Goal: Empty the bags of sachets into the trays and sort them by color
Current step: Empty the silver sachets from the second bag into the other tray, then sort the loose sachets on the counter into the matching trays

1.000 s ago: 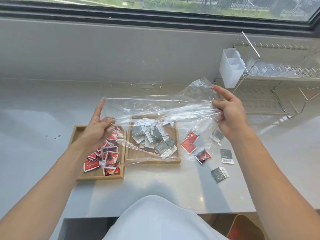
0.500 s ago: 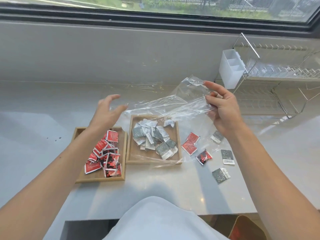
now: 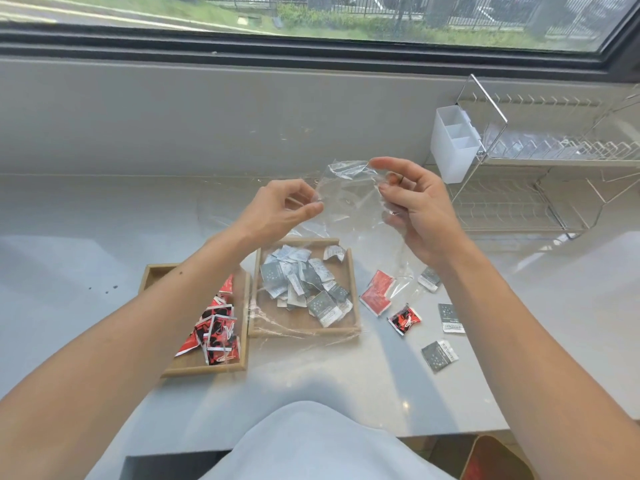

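Sachet bag (image 3: pixel 349 188), seemingly emptied, hangs pinched in the fingertips of left hand (image 3: pixel 277 209) and right hand (image 3: pixel 419 209); next, set it aside and sort the stray sachets (image 3: pixel 375 296).

Open counter (image 3: pixel 79 258) lies at the left of the frame and near the bottom. Two wooden trays (image 3: pixel 354 289) and a hanging clear bag (image 3: pixel 346 195) fill the centre; loose sachets (image 3: pixel 404 319) lie right of them. A wire rack (image 3: pixel 512 202) blocks the upper right.
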The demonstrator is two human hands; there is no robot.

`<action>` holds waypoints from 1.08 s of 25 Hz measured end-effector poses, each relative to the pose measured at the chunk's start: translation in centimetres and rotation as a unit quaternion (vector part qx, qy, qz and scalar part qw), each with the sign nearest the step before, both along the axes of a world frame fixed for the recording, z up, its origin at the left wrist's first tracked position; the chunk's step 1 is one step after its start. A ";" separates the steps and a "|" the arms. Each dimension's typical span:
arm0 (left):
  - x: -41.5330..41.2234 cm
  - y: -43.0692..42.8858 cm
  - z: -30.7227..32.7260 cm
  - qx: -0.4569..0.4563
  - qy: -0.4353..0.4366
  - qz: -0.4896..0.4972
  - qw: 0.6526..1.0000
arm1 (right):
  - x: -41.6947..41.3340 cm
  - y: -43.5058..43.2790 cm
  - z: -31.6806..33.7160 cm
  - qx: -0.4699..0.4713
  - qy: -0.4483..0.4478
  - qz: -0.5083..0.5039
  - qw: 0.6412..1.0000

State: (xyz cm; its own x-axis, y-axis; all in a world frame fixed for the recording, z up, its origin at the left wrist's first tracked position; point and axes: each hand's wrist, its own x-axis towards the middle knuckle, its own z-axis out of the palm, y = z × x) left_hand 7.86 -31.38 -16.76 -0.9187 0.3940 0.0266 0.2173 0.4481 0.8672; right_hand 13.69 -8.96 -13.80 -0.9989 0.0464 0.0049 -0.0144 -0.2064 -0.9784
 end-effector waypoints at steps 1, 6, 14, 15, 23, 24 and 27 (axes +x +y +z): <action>0.1 0.1 0.0 0.003 0.002 0.003 1.000 | -0.1 0.1 0.0 0.001 0.001 -0.002 1.000; -0.4 0.0 0.0 0.068 -0.027 0.019 0.997 | -0.5 0.8 -0.2 0.056 -0.009 -0.022 0.998; -1.4 -1.8 0.8 0.146 -0.068 0.101 0.982 | 0.4 3.7 -1.4 0.318 -0.130 0.112 0.932; -1.5 -2.1 0.7 0.155 -0.073 0.123 0.978 | 0.6 3.8 -1.8 0.307 -0.138 0.120 0.934; -0.8 -2.6 -0.6 0.232 -0.142 0.199 0.942 | 2.0 1.3 -7.0 -0.026 -0.183 0.025 0.982; -0.7 -2.5 -0.8 0.236 -0.159 0.207 0.936 | 2.3 0.5 -7.5 -0.004 -0.191 0.036 0.981; -0.4 -2.5 -1.5 0.220 -0.181 0.224 0.932 | 2.4 -0.9 -8.1 0.021 -0.198 0.033 0.979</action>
